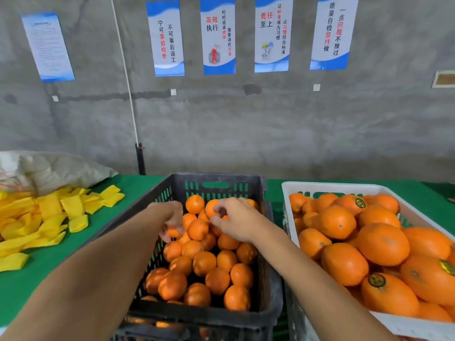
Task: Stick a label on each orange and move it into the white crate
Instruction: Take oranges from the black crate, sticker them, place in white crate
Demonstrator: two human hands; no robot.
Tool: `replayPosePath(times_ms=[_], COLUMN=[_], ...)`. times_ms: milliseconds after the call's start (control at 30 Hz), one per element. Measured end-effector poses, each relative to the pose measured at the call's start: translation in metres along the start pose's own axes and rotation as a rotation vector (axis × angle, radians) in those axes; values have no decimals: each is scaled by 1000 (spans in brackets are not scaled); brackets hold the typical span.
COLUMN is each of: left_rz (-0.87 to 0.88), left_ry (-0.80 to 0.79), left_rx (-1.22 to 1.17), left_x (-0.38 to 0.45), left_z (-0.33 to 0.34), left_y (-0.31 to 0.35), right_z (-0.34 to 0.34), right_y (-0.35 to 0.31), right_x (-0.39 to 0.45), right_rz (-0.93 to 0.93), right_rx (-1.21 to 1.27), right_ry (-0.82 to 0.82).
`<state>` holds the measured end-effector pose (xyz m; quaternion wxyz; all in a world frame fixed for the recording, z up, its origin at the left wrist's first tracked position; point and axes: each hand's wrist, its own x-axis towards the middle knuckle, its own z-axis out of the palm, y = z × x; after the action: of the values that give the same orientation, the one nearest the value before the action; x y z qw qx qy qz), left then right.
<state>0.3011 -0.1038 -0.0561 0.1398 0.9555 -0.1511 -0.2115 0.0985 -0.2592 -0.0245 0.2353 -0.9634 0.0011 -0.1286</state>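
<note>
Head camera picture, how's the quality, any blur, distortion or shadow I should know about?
Head view: wide-angle bend curves the white crate and the posters; soft blur smears the fingers of the left hand; flat even light, deep shadow only low inside the black crate; no glare.

Orange oranges (204, 263) fill a black slotted crate (268, 313). Beside it, a white crate (327, 187); green tablecloth (37, 279); yellow foam sleeves (49, 210).
</note>
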Motion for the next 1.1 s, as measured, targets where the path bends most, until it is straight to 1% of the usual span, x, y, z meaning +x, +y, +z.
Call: replayPosePath(times_ms=[67,133,200,267,333,467,533,600,667,700,733,833,867,933,1000,1100], left_rz=[95,221,370,519,640,807,853,876,884,877,860,847,870,897,822,611], left_ry=[35,104,180,239,294,437,404,259,114,98,116,275,300,279,226,173], left_rx=[-103,-220,-358,-506,-618,-775,-876,-1000,-1071,-1084,-1086,-1022,-1012,-1043,-1099,-1186], left_x=[-32,-71,-114,-160,-205,-278,-303,-321,-335,-341,-346,-356,-358,-360,-360,-352], left_z=[-17,-27,-25,-13,4,43,67,95,126,140,154,194,208,234,258,294], left_y=[16,31,42,49,55,64,65,63,56,52,48,35,30,19,8,-5], right_z=[-6,-13,-18,-24,-30,-43,-44,-40,-28,-19,-9,23,34,53,72,99], right_y=[-6,-12,-18,-27,-39,-53,-54,-51,-45,-42,-37,-24,-19,-11,-4,10], right_x=[-8,-20,-39,-63,-90,-149,-182,-212,-240,-252,-264,-296,-305,-319,-329,-339], right_rz=[-23,-58,-97,-151,-213,-303,-322,-344,-342,-333,-318,-280,-283,-292,-257,-105], right_rx=[-49,-65,-82,-84,-37,73,110,133,147,154,164,237,250,268,287,313], right_ry=[95,182,222,287,413,600,669,714,707,688,657,604,613,618,553,344])
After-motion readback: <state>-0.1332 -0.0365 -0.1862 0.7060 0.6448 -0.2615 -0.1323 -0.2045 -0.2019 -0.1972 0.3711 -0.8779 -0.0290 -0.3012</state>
